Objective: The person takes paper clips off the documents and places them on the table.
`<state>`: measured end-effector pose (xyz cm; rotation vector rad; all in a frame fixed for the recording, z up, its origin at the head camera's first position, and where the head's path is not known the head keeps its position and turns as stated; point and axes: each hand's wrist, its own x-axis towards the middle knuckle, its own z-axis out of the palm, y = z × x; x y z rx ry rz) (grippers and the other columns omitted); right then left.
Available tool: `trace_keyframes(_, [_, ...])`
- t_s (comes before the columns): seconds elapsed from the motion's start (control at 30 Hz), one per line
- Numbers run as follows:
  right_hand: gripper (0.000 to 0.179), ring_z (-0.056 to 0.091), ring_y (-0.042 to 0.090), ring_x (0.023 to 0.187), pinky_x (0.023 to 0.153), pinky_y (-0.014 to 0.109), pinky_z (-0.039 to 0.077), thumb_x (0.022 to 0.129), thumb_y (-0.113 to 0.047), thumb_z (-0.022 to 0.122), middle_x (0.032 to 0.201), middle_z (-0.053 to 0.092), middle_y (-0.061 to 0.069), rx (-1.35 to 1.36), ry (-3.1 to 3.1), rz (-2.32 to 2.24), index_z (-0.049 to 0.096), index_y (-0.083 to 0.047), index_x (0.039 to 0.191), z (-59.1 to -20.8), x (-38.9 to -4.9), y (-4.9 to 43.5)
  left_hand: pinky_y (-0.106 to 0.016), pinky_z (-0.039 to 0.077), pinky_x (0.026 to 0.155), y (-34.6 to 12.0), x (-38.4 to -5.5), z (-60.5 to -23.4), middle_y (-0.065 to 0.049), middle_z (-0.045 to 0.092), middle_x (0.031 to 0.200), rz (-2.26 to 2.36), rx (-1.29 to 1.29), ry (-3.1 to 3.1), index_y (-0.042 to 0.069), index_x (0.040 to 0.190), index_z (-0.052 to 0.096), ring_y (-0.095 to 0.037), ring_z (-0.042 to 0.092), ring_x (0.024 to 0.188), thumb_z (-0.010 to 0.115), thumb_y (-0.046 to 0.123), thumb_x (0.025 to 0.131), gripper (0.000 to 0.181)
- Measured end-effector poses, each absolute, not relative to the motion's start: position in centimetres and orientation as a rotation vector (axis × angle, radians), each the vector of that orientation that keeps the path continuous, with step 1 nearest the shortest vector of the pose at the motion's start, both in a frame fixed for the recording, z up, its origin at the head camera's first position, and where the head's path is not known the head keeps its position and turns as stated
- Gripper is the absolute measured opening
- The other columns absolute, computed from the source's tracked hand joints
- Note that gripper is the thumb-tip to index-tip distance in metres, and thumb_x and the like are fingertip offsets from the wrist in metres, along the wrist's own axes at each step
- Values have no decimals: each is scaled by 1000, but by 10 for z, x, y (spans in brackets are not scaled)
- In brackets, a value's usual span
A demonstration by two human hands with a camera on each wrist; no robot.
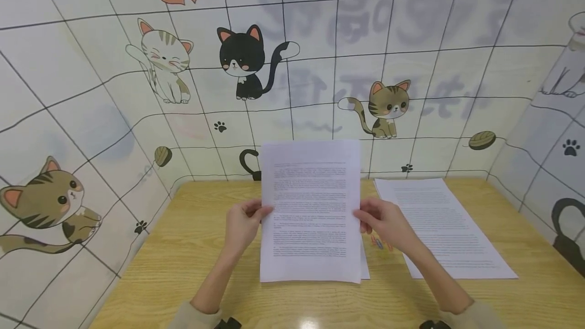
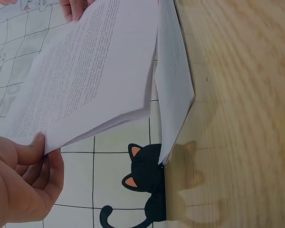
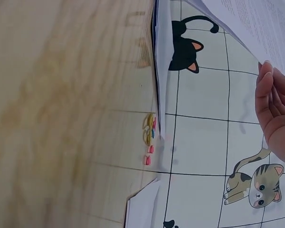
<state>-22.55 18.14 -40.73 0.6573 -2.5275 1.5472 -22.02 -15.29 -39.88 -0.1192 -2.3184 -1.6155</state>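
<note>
Several printed sheets of paper point(image 1: 310, 212) are held upright above the table, text side toward me. My left hand point(image 1: 247, 223) pinches their left edge between thumb and fingers. At the right edge my right hand point(image 1: 387, 221) pinches the same sheets. The left wrist view shows the held sheets point(image 2: 90, 71) slightly parted along their bottom edge. Beneath them lies another stack of paper point(image 2: 173, 90), mostly hidden in the head view. Small coloured paper clips point(image 1: 378, 242) lie on the table by my right hand; the right wrist view shows yellow and pink clips point(image 3: 148, 135).
A second stack of printed sheets point(image 1: 445, 232) lies on the right of the wooden table point(image 1: 183, 253). Behind the table stands a tiled wall point(image 1: 311, 116) with cartoon cats, and side walls close in at left and right.
</note>
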Motion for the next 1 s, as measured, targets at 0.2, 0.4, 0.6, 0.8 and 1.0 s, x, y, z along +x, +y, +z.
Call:
trace_keyframes(0.2, [14, 59, 17, 58, 49, 28, 48, 98, -11, 68, 69, 62, 4, 634, -2504, 1579, 65, 1, 104, -404, -224, 172, -22, 52, 65, -159, -222, -399, -11, 75, 88, -1625, -76, -2296, -2, 103, 76, -18, 68, 77, 77, 5, 89, 16])
trace_keyframes(0.4, [12, 57, 17, 51, 40, 25, 40, 98, -16, 68, 62, 60, 3, 548, -2553, 1570, 64, -5, 100, -403, -226, 158, -20, 51, 64, -165, -227, -395, -12, 75, 90, -1572, -50, -2289, -2, 102, 76, -19, 69, 78, 77, 5, 89, 15])
trace_keyframes(0.6, [15, 54, 16, 45, 44, 26, 44, 99, -11, 66, 58, 59, 5, 556, -2491, 1673, 59, 2, 97, -406, -231, 143, -20, 51, 63, -173, -228, -390, -14, 75, 92, -1556, 21, -2318, -4, 106, 75, -19, 68, 78, 75, 5, 90, 18])
trace_keyframes(0.8, [16, 57, 18, 47, 49, 35, 53, 99, -9, 65, 58, 61, 8, 568, -2453, 1749, 55, 3, 102, -408, -233, 123, -20, 50, 61, -188, -233, -389, -16, 74, 92, -1515, 83, -2326, -4, 105, 75, -19, 65, 75, 74, 6, 92, 17])
trace_keyframes(1.0, [13, 59, 18, 52, 57, 41, 56, 99, 0, 61, 67, 64, 7, 538, -2491, 1749, 53, 2, 109, -407, -234, 105, -21, 51, 61, -202, -237, -389, -18, 73, 95, -1515, 137, -2336, -5, 109, 73, -19, 66, 75, 73, 8, 93, 21])
